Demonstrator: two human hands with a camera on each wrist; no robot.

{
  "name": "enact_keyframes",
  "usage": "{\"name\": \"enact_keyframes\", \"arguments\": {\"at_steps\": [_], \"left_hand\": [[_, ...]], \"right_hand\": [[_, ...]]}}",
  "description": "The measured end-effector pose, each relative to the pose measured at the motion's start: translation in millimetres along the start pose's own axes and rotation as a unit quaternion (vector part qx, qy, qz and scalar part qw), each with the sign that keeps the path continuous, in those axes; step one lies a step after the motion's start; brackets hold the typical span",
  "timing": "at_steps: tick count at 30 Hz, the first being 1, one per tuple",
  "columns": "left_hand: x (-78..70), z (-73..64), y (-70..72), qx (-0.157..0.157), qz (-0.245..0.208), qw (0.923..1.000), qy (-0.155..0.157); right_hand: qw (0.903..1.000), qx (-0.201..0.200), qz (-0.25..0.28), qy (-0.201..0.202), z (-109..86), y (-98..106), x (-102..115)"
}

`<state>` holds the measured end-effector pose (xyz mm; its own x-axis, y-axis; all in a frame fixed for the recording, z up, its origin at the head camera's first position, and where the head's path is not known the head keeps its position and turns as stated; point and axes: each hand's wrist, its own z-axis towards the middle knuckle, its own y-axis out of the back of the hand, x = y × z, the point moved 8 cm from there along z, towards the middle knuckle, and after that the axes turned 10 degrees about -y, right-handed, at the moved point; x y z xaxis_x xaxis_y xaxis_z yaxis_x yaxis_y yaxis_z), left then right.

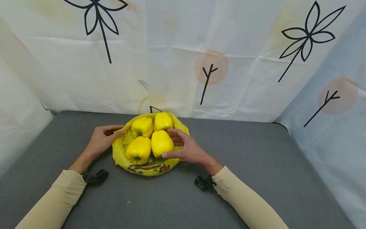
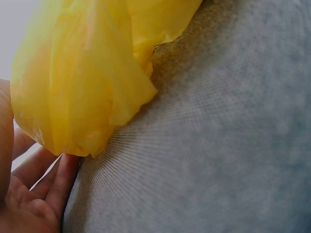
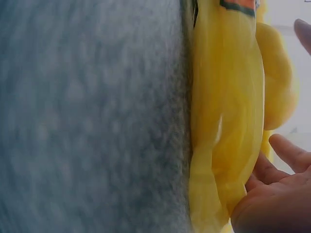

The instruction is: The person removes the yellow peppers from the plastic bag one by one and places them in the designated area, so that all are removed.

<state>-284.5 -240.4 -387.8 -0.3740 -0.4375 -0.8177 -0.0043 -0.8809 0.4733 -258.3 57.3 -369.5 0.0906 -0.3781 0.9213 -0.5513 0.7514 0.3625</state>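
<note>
Several yellow bell peppers (image 1: pixel 161 142) sit in a yellow plastic bag (image 1: pixel 120 153) with its rim rolled down. Dark printing shows on its front. At the bag's left rim, my left hand (image 1: pixel 101 140) holds the edge between thumb and fingers; in the left wrist view the fingers (image 2: pixel 39 194) pass behind the plastic. My right hand (image 1: pixel 187 148) reaches over the right rim, thumb and fingers spread about the front right pepper. The right wrist view shows this pepper (image 3: pixel 277 77) rising above the bag wall, with a gap between it and the fingertips.
The bag stands on a grey table (image 1: pixel 160 203) near its back edge. Behind it hangs a white cloth (image 1: pixel 171 73) with leaf and twig prints, which continues along both sides. Black straps (image 1: pixel 95 176) sit at both wrists, below beige sleeves.
</note>
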Motion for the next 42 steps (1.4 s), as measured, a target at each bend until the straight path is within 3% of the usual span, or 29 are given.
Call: {"name": "enact_keyframes", "arguments": {"at_steps": [21, 42], "left_hand": [[-0.9, 0.2, 0.8, 0.000, 0.005, 1.0000, -0.003], [0.5, -0.2, 1.0, -0.001, 0.007, 1.0000, -0.001]], "right_hand": [[0.9996, 0.021, -0.017, -0.007, 5.1, -10.8, -4.4], [0.9994, -0.031, 0.007, 0.012, 3.7, -0.8, 0.6]]}}
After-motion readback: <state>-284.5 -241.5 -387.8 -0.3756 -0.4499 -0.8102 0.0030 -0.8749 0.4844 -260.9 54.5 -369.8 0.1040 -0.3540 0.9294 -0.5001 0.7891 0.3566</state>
